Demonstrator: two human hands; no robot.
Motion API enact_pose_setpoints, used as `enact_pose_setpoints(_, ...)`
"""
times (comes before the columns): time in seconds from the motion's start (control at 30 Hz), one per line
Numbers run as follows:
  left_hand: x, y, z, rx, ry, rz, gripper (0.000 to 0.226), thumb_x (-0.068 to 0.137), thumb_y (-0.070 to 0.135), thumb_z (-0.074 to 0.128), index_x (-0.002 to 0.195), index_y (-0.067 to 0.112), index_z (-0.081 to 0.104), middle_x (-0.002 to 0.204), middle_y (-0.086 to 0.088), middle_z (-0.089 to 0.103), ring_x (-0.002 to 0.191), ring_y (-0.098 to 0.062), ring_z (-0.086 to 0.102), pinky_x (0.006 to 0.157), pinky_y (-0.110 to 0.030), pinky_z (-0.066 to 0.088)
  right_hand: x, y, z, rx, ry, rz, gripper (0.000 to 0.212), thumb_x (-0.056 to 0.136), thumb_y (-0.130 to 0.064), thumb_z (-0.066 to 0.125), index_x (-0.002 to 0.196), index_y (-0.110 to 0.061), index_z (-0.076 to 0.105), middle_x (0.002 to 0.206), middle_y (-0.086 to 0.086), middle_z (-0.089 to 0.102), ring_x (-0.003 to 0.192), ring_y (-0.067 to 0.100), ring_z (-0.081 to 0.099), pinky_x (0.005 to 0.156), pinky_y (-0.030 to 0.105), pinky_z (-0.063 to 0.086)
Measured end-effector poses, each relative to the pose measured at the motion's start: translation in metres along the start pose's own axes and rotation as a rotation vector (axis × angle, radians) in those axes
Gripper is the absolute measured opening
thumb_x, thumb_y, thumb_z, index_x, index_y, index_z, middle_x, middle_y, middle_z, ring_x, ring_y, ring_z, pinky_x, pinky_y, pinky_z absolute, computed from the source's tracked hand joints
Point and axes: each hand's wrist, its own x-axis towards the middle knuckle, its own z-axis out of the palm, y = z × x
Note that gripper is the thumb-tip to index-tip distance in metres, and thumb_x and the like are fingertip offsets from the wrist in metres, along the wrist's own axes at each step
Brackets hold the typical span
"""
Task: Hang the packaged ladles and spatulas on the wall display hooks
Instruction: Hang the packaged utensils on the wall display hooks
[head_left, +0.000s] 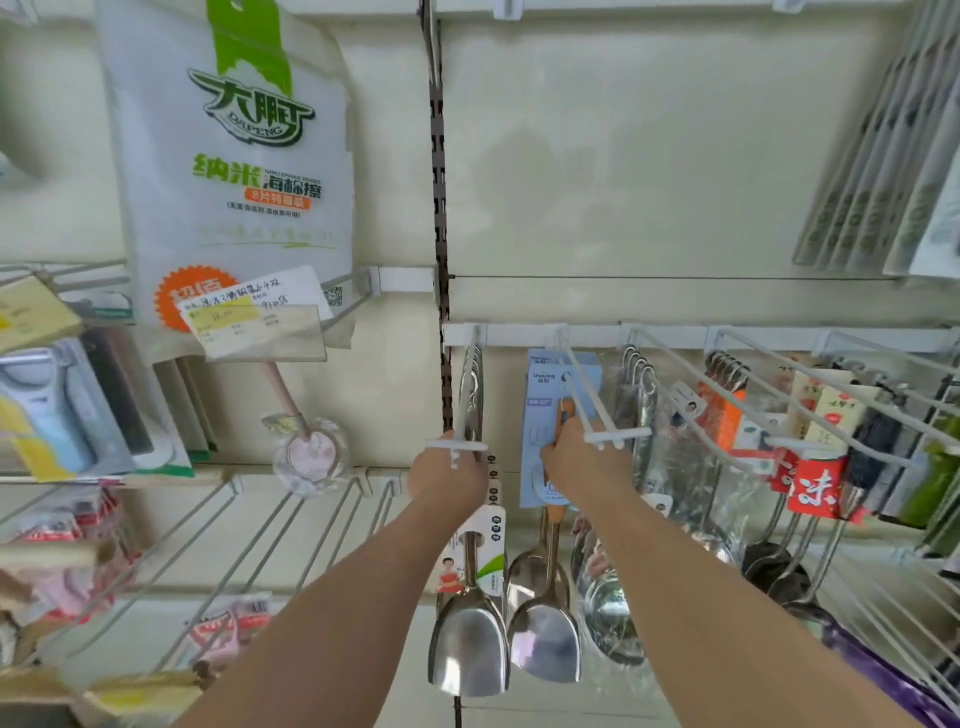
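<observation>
Fingers on my left hand (449, 480) were curled out of sight behind the knuckles, gripping the top of the steel spatula (467, 639) right at the tip of the left hook (457, 446), and its blade hung straight down below my wrist! A white-and-green card with a small figure in red was wrapped round its handle, the print too small to read. Over on the other side, my right hand (582, 462) had closed on the blue card (540, 415), holding it up at the end of the second hook (618, 435). "Shanyang" ran across the top of that card, and its wooden-handled spatula (545, 634) dangled beneath, blade just beside the steel one. Plastic-wrapped ladles (608, 613) hung on the next hook along. Up left, a big white pouch (234, 156) read "DAPENG" and "NANO SPONGE ERASER". Far right, a red tag (810, 491) showed 味.
</observation>
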Motion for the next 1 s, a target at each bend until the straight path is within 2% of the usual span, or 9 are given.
enact_pose_setpoints(0.07,-0.01,0.002,-0.003,0.084,-0.005,0.035,0.016,0.095,0.025,0.05,0.098,0.011,0.057,0.1,-0.009,0.066,0.095,-0.026,0.063,0.074,-0.028,0.045,-0.01,-0.002,-0.006,-0.135,0.033,-0.053,0.009,0.095,-0.023,0.049,0.094,-0.017,0.057,0.094,0.003,0.063,0.09,0.022,0.061,0.061,0.02,0.036)
enact_pose_setpoints(0.13,-0.023,0.004,-0.007,0.109,-0.005,0.053,0.023,0.093,0.023,0.051,0.106,0.006,0.06,0.104,-0.011,0.066,0.098,-0.027,0.062,0.076,-0.032,0.049,-0.022,-0.003,-0.012,-0.198,0.018,-0.084,0.019,0.095,-0.024,0.049,0.108,-0.015,0.059,0.104,0.006,0.066,0.097,0.024,0.062,0.065,0.025,0.037)
enact_pose_setpoints(0.2,-0.033,0.004,-0.008,0.112,-0.012,0.039,0.021,0.09,0.019,0.052,0.105,0.005,0.06,0.104,-0.011,0.065,0.098,-0.028,0.062,0.074,-0.032,0.048,-0.033,-0.001,-0.018,-0.218,0.014,-0.106,0.021,0.095,-0.025,0.05,0.108,-0.012,0.06,0.105,0.007,0.066,0.098,0.025,0.062,0.066,0.026,0.039)
enact_pose_setpoints(0.3,-0.051,0.003,-0.013,0.094,-0.011,0.025,0.008,0.087,0.017,0.057,0.088,0.009,0.055,0.095,-0.01,0.066,0.087,-0.026,0.062,0.065,-0.029,0.043,-0.05,0.0,-0.027,-0.234,0.012,-0.135,0.022,0.094,-0.026,0.052,0.104,-0.01,0.063,0.104,0.008,0.066,0.097,0.026,0.063,0.071,0.028,0.045)
enact_pose_setpoints(0.37,-0.063,0.002,-0.016,0.085,-0.006,0.014,0.012,0.088,0.02,0.058,0.082,0.011,0.053,0.089,-0.009,0.066,0.083,-0.026,0.062,0.062,-0.028,0.042,-0.059,0.002,-0.031,-0.228,0.002,-0.135,0.022,0.094,-0.027,0.053,0.103,-0.01,0.063,0.104,0.008,0.066,0.096,0.026,0.063,0.073,0.03,0.047)
enact_pose_setpoints(0.6,-0.109,0.002,-0.031,0.093,0.003,-0.001,0.013,0.086,0.015,0.054,0.074,0.013,0.05,0.076,-0.003,0.056,0.076,-0.022,0.056,0.062,-0.028,0.042,-0.095,0.005,-0.05,-0.221,0.014,-0.185,0.021,0.093,-0.027,0.054,0.103,-0.01,0.061,0.105,0.008,0.066,0.097,0.026,0.062,0.069,0.027,0.042)
enact_pose_setpoints(0.77,-0.137,0.001,-0.04,0.077,0.024,-0.015,0.002,0.083,0.014,0.056,0.082,0.015,0.055,0.079,-0.001,0.058,0.079,-0.022,0.06,0.062,-0.027,0.045,-0.124,0.006,-0.061,-0.236,0.001,-0.209,0.023,0.094,-0.029,0.053,0.105,-0.01,0.06,0.106,0.008,0.065,0.099,0.027,0.062,0.07,0.027,0.039)
enact_pose_setpoints(0.9,-0.161,-0.001,-0.049,0.086,0.036,-0.006,0.004,0.083,0.013,0.057,0.082,0.015,0.054,0.072,0.001,0.055,0.074,-0.021,0.056,0.06,-0.027,0.041,-0.148,0.004,-0.071,-0.238,0.003,-0.234,0.023,0.094,-0.031,0.053,0.102,-0.01,0.06,0.103,0.008,0.066,0.095,0.026,0.062,0.069,0.027,0.041)
enact_pose_setpoints(1.0,-0.179,-0.002,-0.056,0.093,0.028,0.004,0.004,0.083,0.014,0.059,0.087,0.014,0.057,0.078,-0.001,0.058,0.077,-0.022,0.057,0.064,-0.028,0.043,-0.167,0.001,-0.08,-0.245,-0.002,-0.256,0.024,0.095,-0.033,0.052,0.101,-0.011,0.06,0.102,0.007,0.065,0.093,0.025,0.061,0.067,0.027,0.042)
